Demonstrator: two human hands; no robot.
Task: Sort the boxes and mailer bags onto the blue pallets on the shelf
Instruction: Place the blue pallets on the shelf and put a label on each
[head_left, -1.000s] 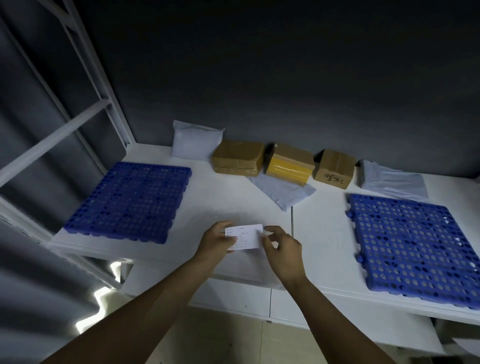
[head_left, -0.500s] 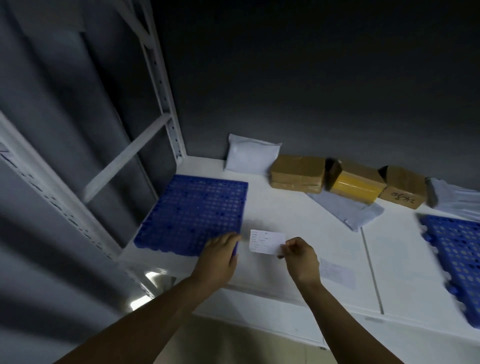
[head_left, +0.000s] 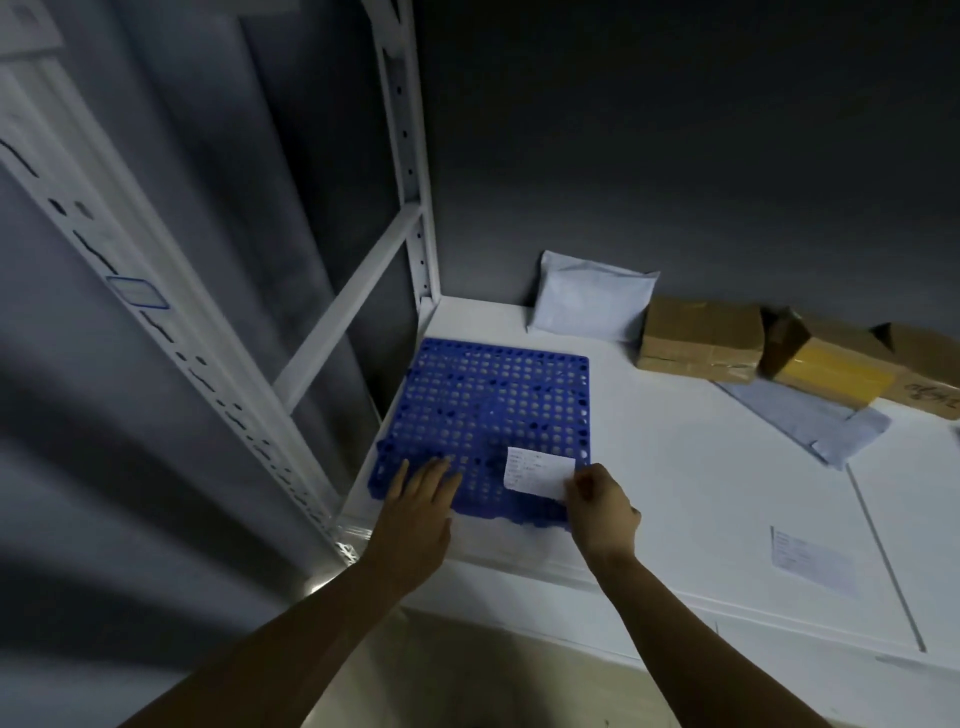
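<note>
We see printed lines on the paper slip (head_left: 537, 475), too small to read. Our right hand (head_left: 602, 512) pinches its edge and holds it over the five o'clock corner of the blue pallet (head_left: 488, 415). Our left hand (head_left: 421, 499) lies flat with straight fingers on the pallet's seven o'clock edge.

The pallet carries nothing else. It sits at the nine o'clock end of the shelf (head_left: 675, 493).

Along the wall from twelve to three o'clock stand a white mailer bag (head_left: 587, 301), a cardboard box (head_left: 698, 338), a yellow-taped box (head_left: 826, 369) and a box with handwriting (head_left: 930, 384), cut off and unreadable. A flat grey mailer bag (head_left: 810, 421) lies partly under the boxes. A second slip (head_left: 813, 558) lies at four o'clock, its print blurred.
</note>
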